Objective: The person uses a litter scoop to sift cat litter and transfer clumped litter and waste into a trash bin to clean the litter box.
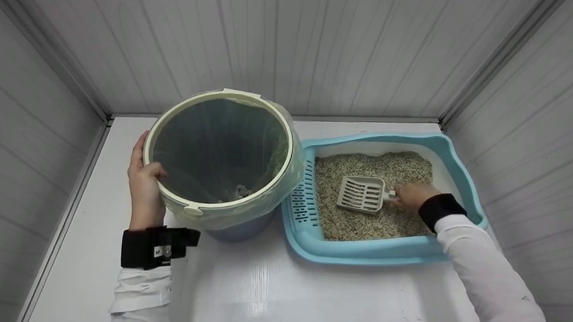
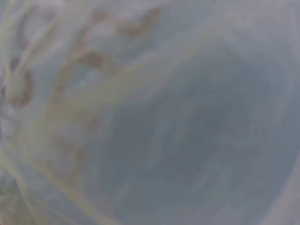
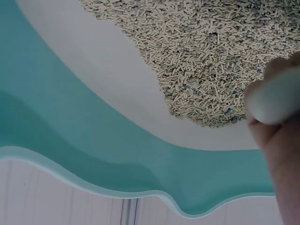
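My left hand [image 1: 145,188] grips the pale rim [image 1: 287,137] of a trash bin, thumb over the edge and fingers outside. The bin [image 1: 244,232] tilts toward me, lined with a thin yellowish bag [image 1: 221,221]; a few small clumps [image 1: 242,191] lie inside. The left wrist view is filled by blurred bag film [image 2: 201,122]. My right hand [image 1: 413,196] grips the handle of a pale slotted litter scoop [image 1: 361,193] over the litter box. The right wrist view shows the handle end [image 3: 274,101] in that hand. Beige pellet litter [image 1: 356,229] lies beneath the scoop.
The blue litter box [image 1: 359,257] stands right of the bin, close against it, with a slotted ledge [image 1: 305,195] on its left side. Both are on a white table [image 1: 261,300]. Grey panel walls [image 1: 291,50] enclose the back and both sides.
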Tool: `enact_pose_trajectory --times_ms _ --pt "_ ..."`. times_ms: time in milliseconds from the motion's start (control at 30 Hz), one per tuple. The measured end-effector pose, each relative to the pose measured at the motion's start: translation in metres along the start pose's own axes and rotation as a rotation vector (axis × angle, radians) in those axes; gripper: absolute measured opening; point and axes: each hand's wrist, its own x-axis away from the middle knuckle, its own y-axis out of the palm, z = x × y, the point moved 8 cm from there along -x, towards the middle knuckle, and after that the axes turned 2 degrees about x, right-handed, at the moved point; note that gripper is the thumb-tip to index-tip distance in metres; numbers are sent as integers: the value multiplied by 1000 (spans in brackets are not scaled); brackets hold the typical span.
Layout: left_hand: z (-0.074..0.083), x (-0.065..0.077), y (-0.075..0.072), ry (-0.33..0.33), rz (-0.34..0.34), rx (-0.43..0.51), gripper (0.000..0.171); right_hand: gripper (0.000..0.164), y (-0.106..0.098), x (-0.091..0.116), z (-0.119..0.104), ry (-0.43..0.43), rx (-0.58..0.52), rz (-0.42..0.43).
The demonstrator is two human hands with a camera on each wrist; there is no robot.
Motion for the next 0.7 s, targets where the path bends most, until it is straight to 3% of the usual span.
enact_pose_trajectory --times_ms 200,367,533,700 --pt "-1 2 5 12 -26 22 82 42 22 -4 15 105 -62 -60" --pt "0 2 6 20 -39 39 82 34 27 -5 22 116 -136 -50" --pt "-1 2 5 -2 -80 77 78 35 10 1 18 122 -225 -44" --pt "1 4 -3 -54 -68 9 59 49 -19 10 11 98 -235 11"
